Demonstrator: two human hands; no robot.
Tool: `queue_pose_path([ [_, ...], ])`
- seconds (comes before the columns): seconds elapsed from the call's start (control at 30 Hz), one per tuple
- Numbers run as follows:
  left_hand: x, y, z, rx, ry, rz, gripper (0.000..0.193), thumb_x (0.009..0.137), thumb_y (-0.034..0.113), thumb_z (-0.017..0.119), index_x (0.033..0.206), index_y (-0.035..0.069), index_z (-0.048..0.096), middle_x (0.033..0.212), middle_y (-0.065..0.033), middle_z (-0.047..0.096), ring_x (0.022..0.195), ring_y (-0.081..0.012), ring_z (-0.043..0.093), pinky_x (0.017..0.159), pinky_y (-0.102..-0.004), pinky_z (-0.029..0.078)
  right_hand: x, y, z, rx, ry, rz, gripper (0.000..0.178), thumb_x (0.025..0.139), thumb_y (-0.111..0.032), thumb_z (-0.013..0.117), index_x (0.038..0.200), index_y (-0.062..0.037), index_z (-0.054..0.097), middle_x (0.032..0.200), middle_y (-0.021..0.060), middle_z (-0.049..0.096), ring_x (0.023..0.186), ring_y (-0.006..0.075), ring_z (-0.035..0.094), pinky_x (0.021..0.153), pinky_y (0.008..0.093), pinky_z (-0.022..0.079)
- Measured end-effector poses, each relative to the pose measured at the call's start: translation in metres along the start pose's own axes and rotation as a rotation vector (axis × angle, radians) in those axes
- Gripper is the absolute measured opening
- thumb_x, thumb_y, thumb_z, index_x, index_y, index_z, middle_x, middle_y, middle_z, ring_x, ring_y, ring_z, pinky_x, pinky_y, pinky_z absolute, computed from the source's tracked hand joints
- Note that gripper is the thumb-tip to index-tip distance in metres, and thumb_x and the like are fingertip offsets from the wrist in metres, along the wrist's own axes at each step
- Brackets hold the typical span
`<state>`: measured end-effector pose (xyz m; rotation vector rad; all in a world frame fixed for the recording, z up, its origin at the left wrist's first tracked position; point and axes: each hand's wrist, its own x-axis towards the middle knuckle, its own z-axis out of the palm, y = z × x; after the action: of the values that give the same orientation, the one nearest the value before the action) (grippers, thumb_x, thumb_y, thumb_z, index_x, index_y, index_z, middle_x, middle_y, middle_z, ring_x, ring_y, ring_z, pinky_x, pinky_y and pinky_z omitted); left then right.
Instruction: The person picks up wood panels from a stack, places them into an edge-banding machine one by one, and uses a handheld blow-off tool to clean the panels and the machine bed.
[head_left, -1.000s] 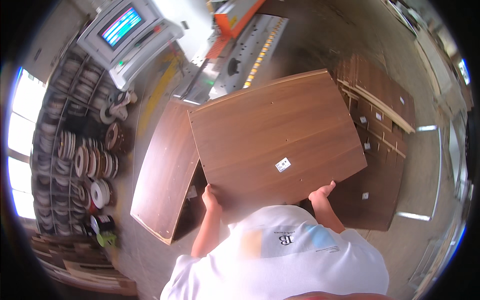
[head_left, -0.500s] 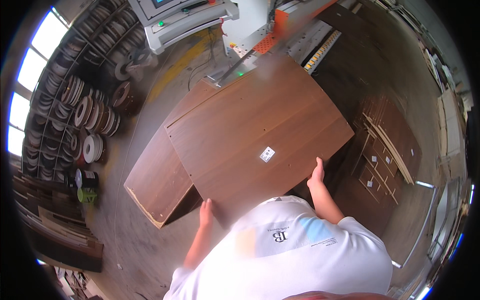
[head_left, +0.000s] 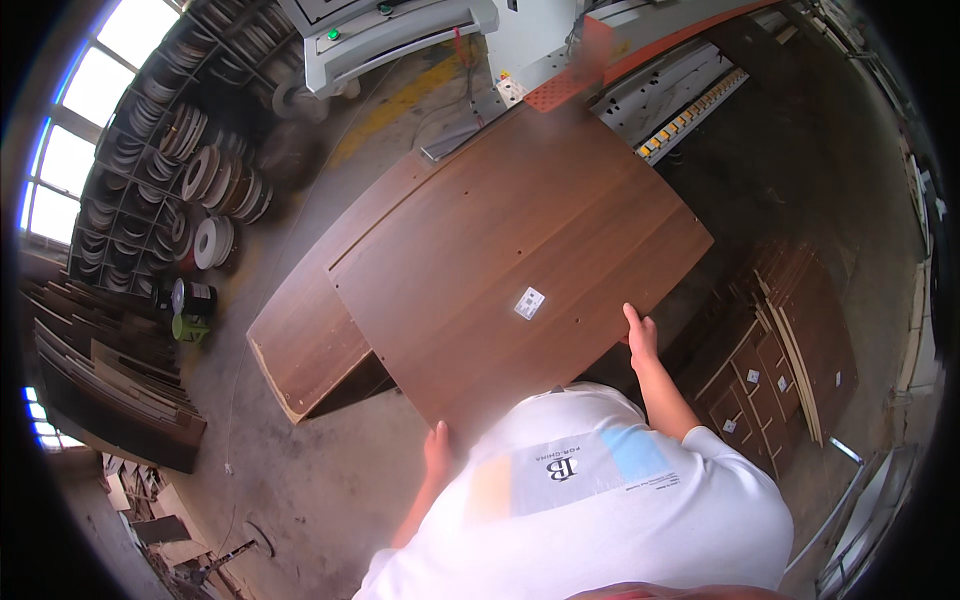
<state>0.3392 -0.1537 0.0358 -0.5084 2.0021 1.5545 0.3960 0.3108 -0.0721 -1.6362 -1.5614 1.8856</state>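
From where I stand, a white sticker point(head_left: 529, 303) bearing a dark square code sits on the held brown panel point(head_left: 500, 225), its fine print too small to read. Large dark lettering point(head_left: 563, 469), with smaller characters nearby, marks the person's white shirt point(head_left: 640, 540). White labels point(head_left: 753, 376) on the stacked boards point(head_left: 815, 310) at right are illegible.

Coiled rolls point(head_left: 207, 172) crowd a dark rack point(head_left: 128, 150) beside bright windows point(head_left: 98, 70) at left in a workshop, a dark can point(head_left: 194, 297) and a green container point(head_left: 190, 328) near its foot. Stacked boards point(head_left: 115, 390) lie close by. A worn yellow stripe point(head_left: 400, 105) marks the floor point(head_left: 290, 500); at right, piled brown panels point(head_left: 815, 340) bear white labels point(head_left: 753, 376).
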Motion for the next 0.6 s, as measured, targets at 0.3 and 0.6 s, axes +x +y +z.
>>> queue_pose_path([
  [0.3, -0.007, 0.005, 0.071, -0.019, 0.246, 0.019, 0.045, 0.101, 0.04, 0.057, 0.096, -0.003, 0.067, 0.08, -0.0016, 0.06, 0.075, -0.0101, 0.048, 0.068, -0.0288, 0.041, 0.025, -0.043, -0.019, 0.016, 0.018, -0.151, 0.049, 0.092, -0.041, 0.07, 0.107, 0.0056, 0.066, 0.107, 0.0118, 0.069, 0.099, 0.019, 0.064, 0.085, 0.0346, 0.05],
  [0.6, 0.03, -0.018, 0.13, 0.073, 0.156, 0.041, 0.046, 0.1, 0.043, 0.057, 0.093, -0.002, 0.065, 0.08, -0.0003, 0.06, 0.073, -0.0086, 0.05, 0.064, -0.0282, 0.043, 0.089, -0.082, -0.059, 0.115, 0.007, -0.233, 0.057, 0.094, -0.041, 0.068, 0.12, 0.0095, 0.061, 0.124, 0.013, 0.065, 0.113, 0.0203, 0.06, 0.096, 0.0331, 0.047],
])
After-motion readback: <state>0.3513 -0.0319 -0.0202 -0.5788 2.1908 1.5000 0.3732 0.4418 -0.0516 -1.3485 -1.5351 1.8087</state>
